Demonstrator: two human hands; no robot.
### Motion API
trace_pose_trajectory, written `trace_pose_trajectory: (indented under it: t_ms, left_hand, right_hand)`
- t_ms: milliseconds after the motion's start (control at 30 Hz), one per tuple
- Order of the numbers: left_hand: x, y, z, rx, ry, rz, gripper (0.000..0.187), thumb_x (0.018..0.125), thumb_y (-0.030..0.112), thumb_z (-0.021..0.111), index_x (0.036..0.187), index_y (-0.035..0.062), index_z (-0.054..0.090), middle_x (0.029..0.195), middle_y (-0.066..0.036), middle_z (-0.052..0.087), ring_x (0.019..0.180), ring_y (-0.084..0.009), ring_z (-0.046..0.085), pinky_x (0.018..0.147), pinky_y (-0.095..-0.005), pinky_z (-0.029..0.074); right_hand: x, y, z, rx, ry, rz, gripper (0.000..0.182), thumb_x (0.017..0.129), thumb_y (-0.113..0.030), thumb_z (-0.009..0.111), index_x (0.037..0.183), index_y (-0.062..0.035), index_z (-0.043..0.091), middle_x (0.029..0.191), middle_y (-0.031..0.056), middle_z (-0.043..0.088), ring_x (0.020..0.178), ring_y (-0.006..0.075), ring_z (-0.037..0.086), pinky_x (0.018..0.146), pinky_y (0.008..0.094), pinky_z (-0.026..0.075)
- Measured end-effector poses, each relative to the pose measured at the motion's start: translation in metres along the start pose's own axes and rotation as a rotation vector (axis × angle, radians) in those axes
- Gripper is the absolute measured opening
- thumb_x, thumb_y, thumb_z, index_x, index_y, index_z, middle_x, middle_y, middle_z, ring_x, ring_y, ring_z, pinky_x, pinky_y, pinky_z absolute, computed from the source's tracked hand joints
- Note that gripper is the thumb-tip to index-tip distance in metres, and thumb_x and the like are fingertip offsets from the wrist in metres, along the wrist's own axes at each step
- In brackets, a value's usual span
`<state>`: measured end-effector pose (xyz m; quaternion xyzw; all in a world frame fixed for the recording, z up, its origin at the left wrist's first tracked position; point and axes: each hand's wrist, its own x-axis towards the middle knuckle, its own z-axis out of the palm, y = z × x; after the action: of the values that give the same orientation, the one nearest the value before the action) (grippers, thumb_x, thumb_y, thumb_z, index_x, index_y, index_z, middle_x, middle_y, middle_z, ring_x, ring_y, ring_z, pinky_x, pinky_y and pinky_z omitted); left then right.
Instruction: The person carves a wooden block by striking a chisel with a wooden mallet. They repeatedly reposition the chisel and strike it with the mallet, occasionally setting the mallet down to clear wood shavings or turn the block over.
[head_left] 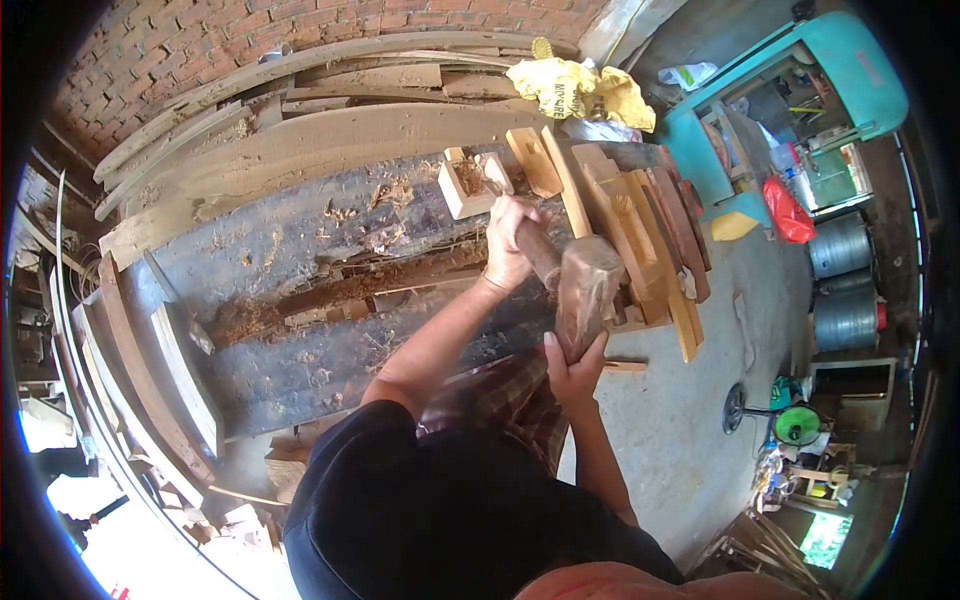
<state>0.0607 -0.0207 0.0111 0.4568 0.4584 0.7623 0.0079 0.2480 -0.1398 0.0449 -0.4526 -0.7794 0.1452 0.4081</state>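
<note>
My left hand [512,240] is closed around a chisel [538,252], whose thick wooden handle points toward me. The chisel's far end reaches a pale wooden block [468,190] with a hollow in its top, lying on the dark workbench [300,215]. In my right hand [577,372] is a heavy wooden mallet [587,285], its rounded head right beside the end of the chisel handle. Whether mallet and handle touch is unclear. Wood shavings lie in and around the block.
Right of the block, cut wooden pieces [625,225] lie side by side. Long boards [300,130] lean along the brick wall [200,50]. A yellow bag [580,88] rests at the bench's far end. More curved boards [150,370] stand at the left.
</note>
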Motion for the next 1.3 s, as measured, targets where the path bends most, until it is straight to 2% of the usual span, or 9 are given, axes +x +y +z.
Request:
trace_pose_trajectory:
  t_ms: [167, 233, 267, 367, 567, 633, 867, 1033, 1300]
  left_hand:
    - [-0.004, -0.007, -0.005, 0.009, -0.073, 0.030, 0.031, 0.072, -0.006, 0.077, 0.082, 0.0080, 0.051, 0.081, -0.007, 0.054, 0.075, -0.0229, 0.057, 0.071, -0.0343, 0.047]
    - [-0.005, -0.005, -0.004, -0.013, -0.076, 0.033, 0.032, 0.071, -0.006, 0.077, 0.082, 0.0082, 0.051, 0.081, -0.007, 0.054, 0.075, -0.0232, 0.057, 0.070, -0.0346, 0.047]
    - [-0.005, -0.004, -0.004, 0.021, -0.092, 0.059, 0.032, 0.071, -0.006, 0.077, 0.082, 0.0084, 0.051, 0.082, -0.007, 0.055, 0.076, -0.0233, 0.057, 0.071, -0.0343, 0.047]
    - [-0.016, -0.021, -0.006, -0.055, -0.091, 0.024, 0.032, 0.069, -0.006, 0.078, 0.083, 0.0078, 0.053, 0.086, -0.008, 0.059, 0.082, -0.0253, 0.060, 0.076, -0.0343, 0.049]
    - [-0.017, -0.027, 0.003, -0.294, -0.294, -0.288, 0.032, 0.066, 0.001, 0.078, 0.088, 0.0063, 0.055, 0.095, -0.011, 0.047, 0.090, -0.0290, 0.052, 0.080, -0.0379, 0.046]
    - [0.002, 0.005, 0.010, 0.037, -0.261, 0.075, 0.036, 0.067, 0.004, 0.080, 0.092, 0.0070, 0.054, 0.099, -0.009, 0.040, 0.093, -0.0243, 0.045, 0.082, -0.0364, 0.046]
    - [0.027, 0.028, 0.047, -0.084, -0.335, 0.072, 0.055, 0.065, -0.003, 0.075, 0.109, 0.0039, 0.042, 0.101, -0.017, 0.036, 0.095, -0.0333, 0.043, 0.083, -0.0408, 0.042]
    - [0.051, 0.034, 0.059, -0.167, -0.228, 0.226, 0.060, 0.071, 0.022, 0.086, 0.110, 0.0064, 0.043, 0.097, -0.013, 0.040, 0.088, -0.0282, 0.045, 0.077, -0.0394, 0.044]
    - [0.072, 0.058, 0.051, 0.156, -0.671, 0.192, 0.050, 0.072, 0.010, 0.075, 0.116, 0.0094, 0.053, 0.097, -0.013, 0.049, 0.097, -0.0356, 0.054, 0.086, -0.0441, 0.048]
  right_hand:
    - [0.000, -0.027, -0.012, 0.537, 0.260, 0.198, 0.044, 0.085, -0.009, 0.064, 0.123, 0.0041, 0.046, 0.098, 0.0124, 0.060, 0.086, 0.0213, 0.060, 0.078, 0.0343, 0.050]
    - [0.016, -0.018, -0.035, 0.353, 0.006, -0.309, 0.037, 0.084, -0.007, 0.060, 0.119, 0.0025, 0.049, 0.092, 0.0118, 0.061, 0.080, 0.0230, 0.060, 0.076, 0.0344, 0.051]
    - [-0.019, 0.064, -0.036, 0.123, -0.340, -0.123, 0.029, 0.084, -0.011, 0.061, 0.110, -0.0015, 0.052, 0.078, 0.0112, 0.060, 0.073, 0.0235, 0.060, 0.069, 0.0349, 0.050]
    - [0.000, 0.009, -0.002, 0.099, -0.160, 0.280, 0.032, 0.086, -0.019, 0.070, 0.104, -0.0038, 0.049, 0.075, 0.0128, 0.056, 0.075, 0.0233, 0.061, 0.063, 0.0363, 0.045]
    - [-0.002, -0.016, -0.042, 0.507, -0.104, 0.492, 0.040, 0.085, -0.010, 0.072, 0.113, 0.0004, 0.045, 0.077, 0.0085, 0.061, 0.061, 0.0178, 0.061, 0.055, 0.0305, 0.049]
    - [0.002, -0.018, -0.053, 0.584, -0.131, 0.487, 0.041, 0.086, -0.007, 0.069, 0.115, -0.0016, 0.040, 0.081, 0.0092, 0.060, 0.057, 0.0141, 0.059, 0.053, 0.0268, 0.049]
    - [0.007, -0.025, -0.103, 1.199, -0.053, 0.618, 0.042, 0.091, -0.026, 0.062, 0.117, -0.0060, 0.035, 0.084, 0.0124, 0.057, 0.055, 0.0242, 0.059, 0.049, 0.0337, 0.052]
    - [-0.025, -0.006, -0.086, 0.776, -0.038, 0.836, 0.041, 0.093, -0.019, 0.062, 0.119, -0.0090, 0.032, 0.072, 0.0096, 0.055, 0.050, 0.0195, 0.057, 0.045, 0.0314, 0.050]
    - [-0.037, -0.011, -0.092, 0.802, -0.008, 0.824, 0.041, 0.090, -0.012, 0.065, 0.117, -0.0086, 0.035, 0.072, 0.0093, 0.056, 0.052, 0.0173, 0.057, 0.045, 0.0298, 0.049]
